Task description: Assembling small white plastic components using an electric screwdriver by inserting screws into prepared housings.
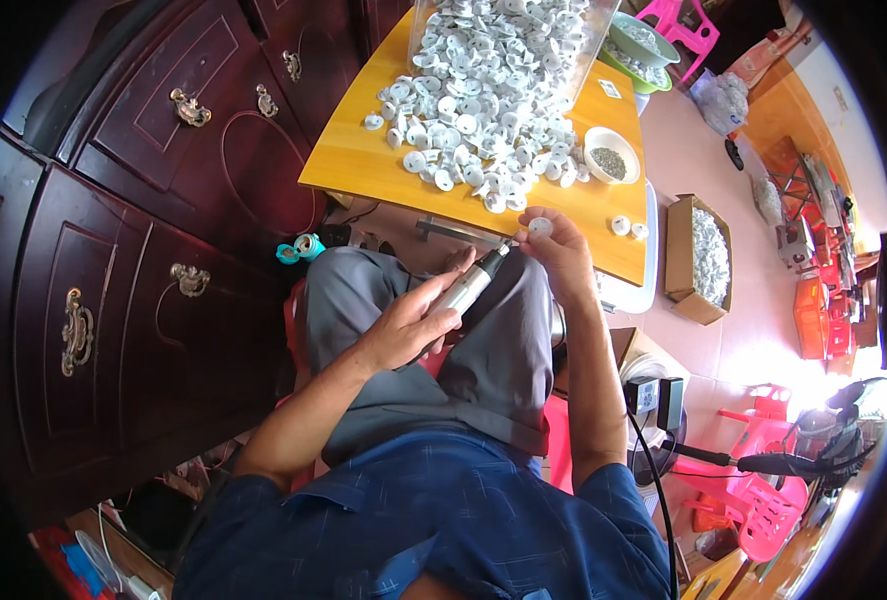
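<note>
My left hand (396,332) is wrapped round a silver electric screwdriver (464,288), its dark tip pointing up and to the right. Between the fingers of my right hand (568,262) is a small round white plastic part (541,227), pinched close to the screwdriver's tip; whether they touch I cannot tell. Both hands are above my lap at the front edge of a yellow wooden table (354,150). A large heap of similar white parts (484,120) covers much of the tabletop. To its right, a white bowl (591,139) holds small metal pieces, probably screws.
Two white parts (621,225) lie apart at the table's right side. A cardboard box (679,255) of white pieces stands on the floor to the right. Dark wooden drawers (154,260) line the left. Pink plastic chairs (769,510) and a black cable (654,470) are at lower right.
</note>
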A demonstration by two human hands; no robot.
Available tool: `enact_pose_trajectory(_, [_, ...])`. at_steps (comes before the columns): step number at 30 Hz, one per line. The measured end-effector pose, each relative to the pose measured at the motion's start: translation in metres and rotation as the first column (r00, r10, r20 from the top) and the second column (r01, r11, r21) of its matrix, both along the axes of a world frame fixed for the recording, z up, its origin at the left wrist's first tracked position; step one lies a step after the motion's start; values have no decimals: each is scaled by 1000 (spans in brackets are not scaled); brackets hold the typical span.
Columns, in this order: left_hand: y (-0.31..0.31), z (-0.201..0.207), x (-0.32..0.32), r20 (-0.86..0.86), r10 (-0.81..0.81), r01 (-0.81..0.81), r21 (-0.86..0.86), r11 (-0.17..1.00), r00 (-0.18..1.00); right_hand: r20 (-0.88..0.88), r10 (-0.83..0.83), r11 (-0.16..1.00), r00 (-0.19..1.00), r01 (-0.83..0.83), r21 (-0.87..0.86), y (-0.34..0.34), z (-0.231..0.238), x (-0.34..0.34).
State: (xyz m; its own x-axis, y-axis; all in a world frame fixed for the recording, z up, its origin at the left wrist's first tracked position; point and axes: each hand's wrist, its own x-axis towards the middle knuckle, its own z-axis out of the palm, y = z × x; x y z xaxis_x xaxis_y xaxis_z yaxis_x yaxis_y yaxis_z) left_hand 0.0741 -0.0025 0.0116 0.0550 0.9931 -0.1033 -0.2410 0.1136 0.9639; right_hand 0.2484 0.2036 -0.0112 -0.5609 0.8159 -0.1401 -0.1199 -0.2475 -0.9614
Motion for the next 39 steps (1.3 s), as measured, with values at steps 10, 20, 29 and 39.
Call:
enact_pose_trajectory(10, [0,0,0,-10,5,-5,0,1000,1000,69,28,998,997,-32,47,-12,6,-7])
enact_pose_trajectory(20, [0,-4,-1,-33,1,-1,-10,1000,999,66,47,998,997,-50,45,-13,4,-7])
enact_pose_trajectory(29, [0,-10,-3,-22,-4,3,-40,999,1000,47,41,998,998,-44,52,-14,4,-8])
enact_pose_trajectory(39, [0,-10,-2,-18,-8,8,-37,999,1000,61,36,997,998,-40,70,-14,4,-9])
